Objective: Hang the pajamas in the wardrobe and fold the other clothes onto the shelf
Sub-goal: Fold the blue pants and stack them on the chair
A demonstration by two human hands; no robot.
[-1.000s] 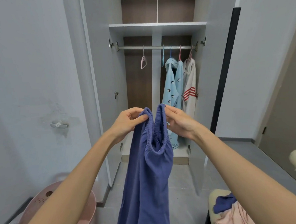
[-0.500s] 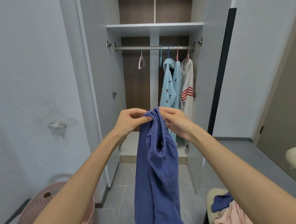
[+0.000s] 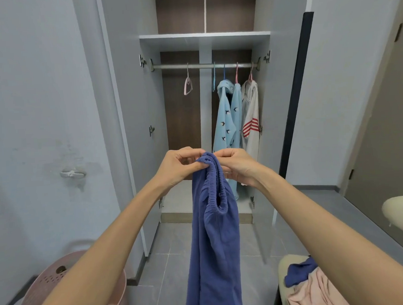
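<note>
Both hands have closed in on each other vs. a sec ago: the waistband [image 3: 213, 182] that was spread between them is now bunched, and the two sides are brought together. My left hand [image 3: 180, 165] pinches the elastic at the top w/ curled fingers. My right hand [image 3: 239, 166] pinches the other side just beside it, so the hands are nearly touching. The dark blue trousers [image 3: 213, 246] hang straight down from that grip, doubled lengthwise, mid-air in front of the open wardrobe [image 3: 133, 133] and well clear of rail and shelf. I'd say that's the 1st fold done, leg on leg. Next is either over the empty pink hanger [image 3: 188, 87] on the rail [image 3: 204, 65], or folded again for the shelf [image 3: 203, 38]; can't tell yet if these count as pajamas. The light-blue bird-print pajamas [image 3: 226, 117] and a white top w/ red stripes [image 3: 251, 116] are already hung. More clothes wait in a pile [image 3: 310, 284] at lower right, so approx. midway thru the job.
</note>
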